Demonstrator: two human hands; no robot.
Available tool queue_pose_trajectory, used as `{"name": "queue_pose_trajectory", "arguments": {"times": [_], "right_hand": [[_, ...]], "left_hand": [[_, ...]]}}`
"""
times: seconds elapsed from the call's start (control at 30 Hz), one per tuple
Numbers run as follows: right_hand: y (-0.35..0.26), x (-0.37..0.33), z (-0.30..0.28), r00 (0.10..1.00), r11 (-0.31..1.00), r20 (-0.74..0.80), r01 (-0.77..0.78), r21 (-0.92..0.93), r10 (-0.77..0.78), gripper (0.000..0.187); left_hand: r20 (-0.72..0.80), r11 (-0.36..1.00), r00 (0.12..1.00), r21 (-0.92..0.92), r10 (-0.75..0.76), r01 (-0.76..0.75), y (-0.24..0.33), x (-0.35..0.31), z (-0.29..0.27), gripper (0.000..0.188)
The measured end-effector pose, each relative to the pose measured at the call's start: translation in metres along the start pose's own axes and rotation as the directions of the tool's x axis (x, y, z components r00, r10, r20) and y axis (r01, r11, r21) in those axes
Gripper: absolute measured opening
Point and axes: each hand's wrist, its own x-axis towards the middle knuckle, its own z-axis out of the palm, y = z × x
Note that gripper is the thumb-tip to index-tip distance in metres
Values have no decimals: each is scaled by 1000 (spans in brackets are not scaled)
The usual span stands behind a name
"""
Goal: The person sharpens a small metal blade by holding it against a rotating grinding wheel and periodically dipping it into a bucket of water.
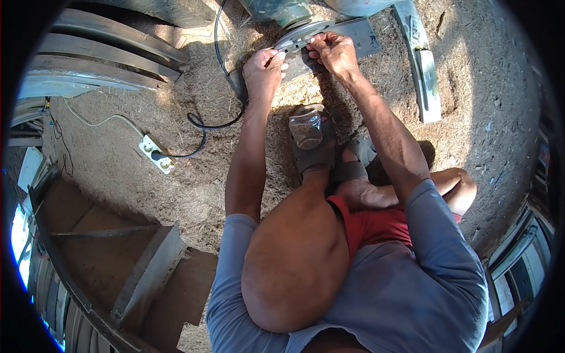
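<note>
Both of my hands meet at a round grey metal disc [302, 34] at the top of the head view. The disc sits against a greenish machine body [276, 9]. My left hand [263, 69] has its thumb and fingers closed at the disc's left lower edge. At the right lower edge, the bent fingers of my right hand [336, 56] pinch close to the rim. Any small piece between the fingertips is too small to make out. Beneath the disc lies a flat grey metal plate [358, 36].
A black cable [219, 44] runs left of my arm to a white power strip [155, 153] on the shaving-strewn ground. Curved wooden planks [112, 56] are stacked at upper left. A narrow board [428, 85] lies at right, and a large brown wooden piece [100, 229] at lower left.
</note>
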Motion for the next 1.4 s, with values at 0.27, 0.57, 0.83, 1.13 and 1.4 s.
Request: {"name": "queue_pose_trajectory", "arguments": {"times": [0.27, 0.57, 0.83, 1.13, 1.4], "right_hand": [[4, 2, 3, 1000, 995, 13, 27, -100, -26, 13], [-2, -1, 1, 999, 1000, 32, -28, -1, 28, 14], [-1, -2, -1, 999, 998, 14, -39, 53, 39, 14], [-3, -3, -3, 999, 995, -6, -49, 82, 50, 14], [-1, -3, -5, 998, 993, -35, -47, 112, 52, 14]], "left_hand": [[-25, 998, 1000, -64, 19, -20, -1, -3, -2, 15], [-4, 999, 1000, -22, 27, -27, -6, 3, -2, 18], [-14, 1000, 1000, -1, 12, -12, -1, 2, 2, 19], [-5, 1000, 1000, 4, -2, 2, -2, 6, 6, 21], [12, 997, 999, 57, -51, 51, 5, 5, 11, 24]]}}
